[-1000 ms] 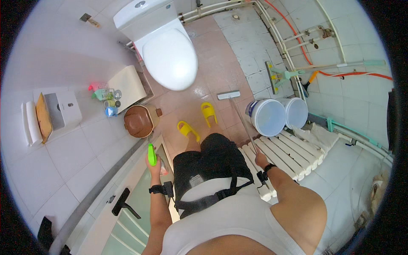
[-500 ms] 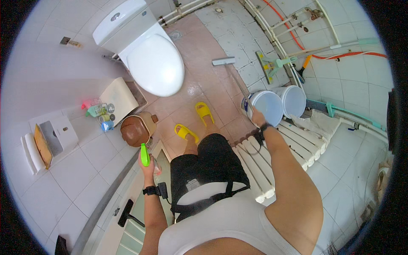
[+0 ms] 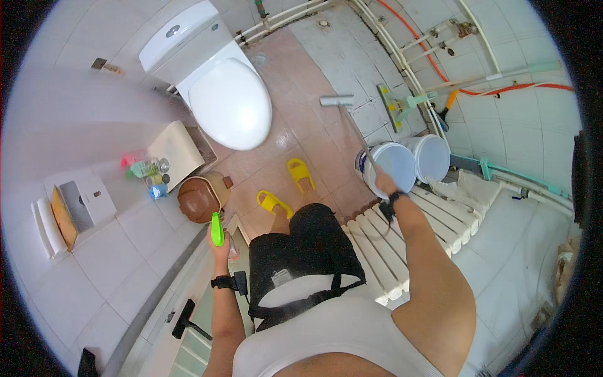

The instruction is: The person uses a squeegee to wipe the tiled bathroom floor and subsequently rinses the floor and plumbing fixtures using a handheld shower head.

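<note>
My right hand (image 3: 385,183) is closed around the pole of a long-handled mop (image 3: 358,130). Its narrow grey head (image 3: 336,100) is over the floor where pink tiles meet white ones. Close beside that hand stands a white bucket (image 3: 397,164). My left hand (image 3: 218,246), at the lower left, grips what looks like a spray bottle with a bright green head (image 3: 217,230); a clear part shows beside the fingers, and the rest is hidden. Just beyond it is a brown-lidded bin (image 3: 200,200).
A white toilet (image 3: 232,100) stands at the upper left. A second bucket (image 3: 433,157) and a green-headed mop (image 3: 391,107) are along the right wall. A white radiator (image 3: 383,251) lies under my right arm. Several bottles (image 3: 147,168) sit at the left; pipes (image 3: 402,60) run along the wall.
The mop head has shifted slightly to the right with my right hand. My left hand keeps its grip with little movement. The whole view has tilted a little.
</note>
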`<state>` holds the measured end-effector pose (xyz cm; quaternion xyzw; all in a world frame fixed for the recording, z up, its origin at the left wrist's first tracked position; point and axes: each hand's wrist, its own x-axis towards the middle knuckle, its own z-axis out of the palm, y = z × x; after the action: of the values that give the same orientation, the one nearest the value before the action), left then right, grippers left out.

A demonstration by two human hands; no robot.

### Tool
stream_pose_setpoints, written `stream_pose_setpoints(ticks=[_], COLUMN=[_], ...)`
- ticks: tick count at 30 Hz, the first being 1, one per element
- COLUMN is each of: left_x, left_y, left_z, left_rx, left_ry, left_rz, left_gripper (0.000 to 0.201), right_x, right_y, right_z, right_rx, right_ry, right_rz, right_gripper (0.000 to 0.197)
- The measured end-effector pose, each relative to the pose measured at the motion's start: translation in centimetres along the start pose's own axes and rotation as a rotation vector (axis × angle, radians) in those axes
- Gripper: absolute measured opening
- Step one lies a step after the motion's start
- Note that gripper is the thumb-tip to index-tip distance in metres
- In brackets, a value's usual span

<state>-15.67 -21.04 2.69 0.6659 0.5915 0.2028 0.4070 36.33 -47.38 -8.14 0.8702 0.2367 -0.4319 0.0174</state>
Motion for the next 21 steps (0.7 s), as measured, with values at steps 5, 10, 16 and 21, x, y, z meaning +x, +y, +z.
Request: stream_pose_setpoints(ticks=[5,10,16,21], left_x=[-0.2,0.5,-2.5,-3.4], left_y=[0.2,-0.1,-2.7,-1.7], left_z=[-0.7,-0.4,-2.2,-3.9], left_rx=[-0.129,-0.115,0.026,-0.113], left_ry=[-0.079,-0.049,0.138,0.242], left_rz=[-0.011,-0.051,-0.026,-0.049], left_gripper=[0.047,0.047,0.041,0.041], right_x=[10.8,9.8,-4.1,-7.4], right_y=[-7.0,0.9,0.2,-6.8], right_z=[-4.9,3.6,1.9,-3.1], right_rx=[0.059,-0.173,-0.239,-0.382], right_ry=[0.120,0.186,-0.043,-0.165], right_rz=[-0.086,-0.195,-0.374,-0.520], right_gripper=[0.042,0.048,0.057,0.039])
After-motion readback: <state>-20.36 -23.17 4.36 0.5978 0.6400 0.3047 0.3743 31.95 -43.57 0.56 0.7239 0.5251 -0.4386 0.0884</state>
